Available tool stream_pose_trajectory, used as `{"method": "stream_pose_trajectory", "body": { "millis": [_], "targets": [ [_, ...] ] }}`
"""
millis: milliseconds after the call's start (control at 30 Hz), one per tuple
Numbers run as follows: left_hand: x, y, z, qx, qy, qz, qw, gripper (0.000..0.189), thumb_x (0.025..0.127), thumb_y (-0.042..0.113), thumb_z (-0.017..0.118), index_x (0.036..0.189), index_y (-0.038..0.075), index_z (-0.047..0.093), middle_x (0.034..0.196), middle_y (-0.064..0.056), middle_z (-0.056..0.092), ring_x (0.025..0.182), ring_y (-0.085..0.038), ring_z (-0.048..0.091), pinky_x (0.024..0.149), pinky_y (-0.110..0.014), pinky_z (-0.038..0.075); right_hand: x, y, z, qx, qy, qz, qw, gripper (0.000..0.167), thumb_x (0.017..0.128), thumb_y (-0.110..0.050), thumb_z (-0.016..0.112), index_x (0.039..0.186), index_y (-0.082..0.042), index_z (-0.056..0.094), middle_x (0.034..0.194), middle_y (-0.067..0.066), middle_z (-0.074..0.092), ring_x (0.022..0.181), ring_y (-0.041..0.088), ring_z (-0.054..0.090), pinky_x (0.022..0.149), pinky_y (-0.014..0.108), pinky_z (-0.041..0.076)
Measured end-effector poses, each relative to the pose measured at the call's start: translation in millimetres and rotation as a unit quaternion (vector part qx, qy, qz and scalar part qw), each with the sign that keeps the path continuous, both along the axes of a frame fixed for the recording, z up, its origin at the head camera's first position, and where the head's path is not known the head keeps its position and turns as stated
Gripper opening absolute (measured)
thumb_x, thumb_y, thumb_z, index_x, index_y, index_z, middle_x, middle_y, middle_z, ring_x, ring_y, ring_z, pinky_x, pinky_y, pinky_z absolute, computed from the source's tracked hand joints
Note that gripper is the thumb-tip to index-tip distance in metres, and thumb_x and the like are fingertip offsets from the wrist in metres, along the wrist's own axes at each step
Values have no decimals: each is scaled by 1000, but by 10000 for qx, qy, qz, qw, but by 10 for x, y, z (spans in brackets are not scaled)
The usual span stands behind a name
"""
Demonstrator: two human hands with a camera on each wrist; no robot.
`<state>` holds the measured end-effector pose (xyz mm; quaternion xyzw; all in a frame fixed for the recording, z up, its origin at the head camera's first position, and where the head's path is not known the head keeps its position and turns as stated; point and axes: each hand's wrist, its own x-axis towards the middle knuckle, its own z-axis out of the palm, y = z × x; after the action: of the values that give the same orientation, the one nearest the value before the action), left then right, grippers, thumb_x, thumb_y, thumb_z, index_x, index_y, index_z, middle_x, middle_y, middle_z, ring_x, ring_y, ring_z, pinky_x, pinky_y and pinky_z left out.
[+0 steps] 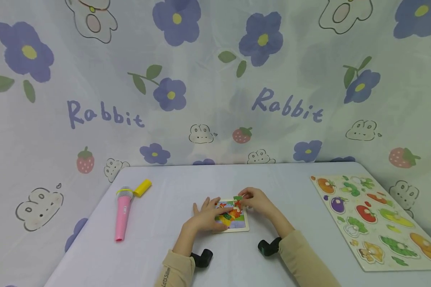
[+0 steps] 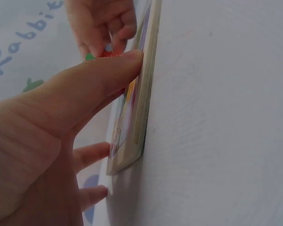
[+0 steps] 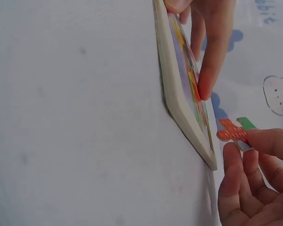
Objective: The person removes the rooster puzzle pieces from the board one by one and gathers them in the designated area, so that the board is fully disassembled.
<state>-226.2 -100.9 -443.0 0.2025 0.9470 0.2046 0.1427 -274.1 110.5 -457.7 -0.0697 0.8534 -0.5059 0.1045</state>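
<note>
A small framed jigsaw puzzle (image 1: 241, 230) with a colourful picture lies flat on the white table. My left hand (image 1: 203, 219) rests on it from the left with fingers spread and straight. Its thumb (image 2: 125, 61) lies along the near edge, and one finger (image 3: 212, 70) reaches over the picture. Over the puzzle's far right corner, my right hand (image 1: 259, 201) pinches a jigsaw piece (image 3: 232, 132) between thumb and fingertips. The piece is red-orange with green and a bit of blue, and in the right wrist view it is held apart from the puzzle.
On the left lie a pink toy microphone (image 1: 122, 217) and a yellow cylinder (image 1: 142, 188). A large vegetable peg board (image 1: 380, 266) takes up the right side of the table. Black devices sit at the left wrist (image 1: 203, 258) and right wrist (image 1: 269, 247). A printed curtain (image 1: 208, 103) hangs behind.
</note>
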Motion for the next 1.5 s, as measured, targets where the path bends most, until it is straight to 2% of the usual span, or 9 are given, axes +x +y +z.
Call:
{"method": "stream_pose_trajectory", "body": {
  "millis": [200,467,1067,1500],
  "targets": [
    [-7,11,-1,7,27,-1,10000,57,78,41,69,132,34,51,150,-10,23,137,-45,10,97,-73,-2,-5,175,16,-365,-130,-574,9976,22,82,-7,65,103,-2,65,93,8,61,78,15,56,65,27,50],
    [-6,6,-23,-6,60,-9,10000,56,79,40,69,132,34,51,150,-10,23,137,-44,10,97,-73,-2,3,402,31,-319,-142,-1000,9944,26,81,-5,67,106,1,63,89,9,64,75,13,59,66,25,51],
    [8,-3,-24,16,5,5,10000,56,79,41,68,132,34,51,150,-10,22,137,-44,9,97,-73,-3,101,729,102,-427,-123,-1141,9925,31,83,-4,65,111,8,59,87,12,64,70,10,62,63,22,50],
    [10,-11,-14,10,85,-24,10000,56,79,41,69,132,33,51,150,-10,23,137,-44,10,97,-74,-2,128,941,143,-600,-166,-1405,9881,35,86,-6,63,117,8,56,87,7,64,68,5,60,62,20,50]
  ]
}}
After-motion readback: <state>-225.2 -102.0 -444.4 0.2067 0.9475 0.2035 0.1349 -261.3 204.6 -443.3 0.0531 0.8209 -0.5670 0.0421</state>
